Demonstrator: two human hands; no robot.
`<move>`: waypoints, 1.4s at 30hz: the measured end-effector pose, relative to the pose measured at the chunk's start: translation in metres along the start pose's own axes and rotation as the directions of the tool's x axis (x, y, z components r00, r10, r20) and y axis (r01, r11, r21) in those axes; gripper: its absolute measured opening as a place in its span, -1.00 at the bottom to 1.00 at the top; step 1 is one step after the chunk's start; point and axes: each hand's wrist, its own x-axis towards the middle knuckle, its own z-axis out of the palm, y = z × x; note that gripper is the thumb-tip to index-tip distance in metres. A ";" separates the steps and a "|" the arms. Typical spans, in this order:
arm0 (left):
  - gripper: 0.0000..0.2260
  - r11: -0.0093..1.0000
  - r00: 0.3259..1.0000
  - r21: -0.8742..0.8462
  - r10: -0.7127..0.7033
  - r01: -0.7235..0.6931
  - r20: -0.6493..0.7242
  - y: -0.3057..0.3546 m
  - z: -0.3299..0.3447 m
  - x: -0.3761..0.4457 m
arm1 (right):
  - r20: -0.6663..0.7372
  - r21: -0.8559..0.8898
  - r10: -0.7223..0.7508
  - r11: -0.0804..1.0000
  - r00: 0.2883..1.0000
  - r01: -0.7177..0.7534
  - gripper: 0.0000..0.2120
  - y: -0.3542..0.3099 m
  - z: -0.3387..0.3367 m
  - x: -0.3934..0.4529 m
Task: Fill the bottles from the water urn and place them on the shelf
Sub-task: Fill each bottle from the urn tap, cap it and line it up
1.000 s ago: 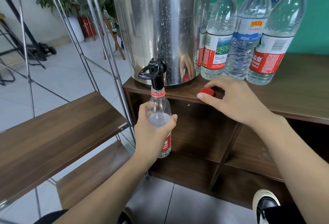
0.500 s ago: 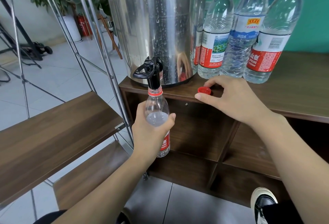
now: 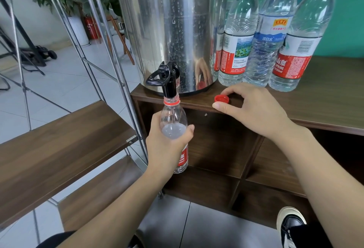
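The left hand is wrapped around an open bottle and holds its mouth right under the black tap of the big shiny urn, so water can run straight in. The bottle looks partly full, up to about where the fingers are. The right hand rests at the front edge of the cabinet top, its finger and thumb curled around the red cap so it is ready to go back on. More bottles stand beside the urn. The wooden shelf waits on the left.
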 end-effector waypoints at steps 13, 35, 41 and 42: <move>-0.50 1.000 1.000 0.022 -0.002 0.002 0.012 0.003 -0.001 -0.001 | 0.008 -0.022 -0.020 1.000 1.000 0.020 -0.52 0.001 0.000 -0.001; -0.48 0.999 1.000 0.033 0.013 -0.013 0.003 0.002 -0.002 0.002 | 0.022 -0.026 -0.037 0.999 0.999 0.037 -0.48 0.001 0.000 0.000; -0.46 0.999 1.000 0.039 0.010 -0.010 0.000 0.001 -0.001 0.001 | 0.028 -0.035 -0.050 0.998 0.998 0.051 -0.49 0.001 -0.001 -0.001; -0.45 0.999 1.000 0.041 0.012 -0.012 -0.001 0.000 -0.001 0.001 | 0.028 -0.034 -0.052 0.998 0.998 0.053 -0.50 0.001 -0.001 -0.001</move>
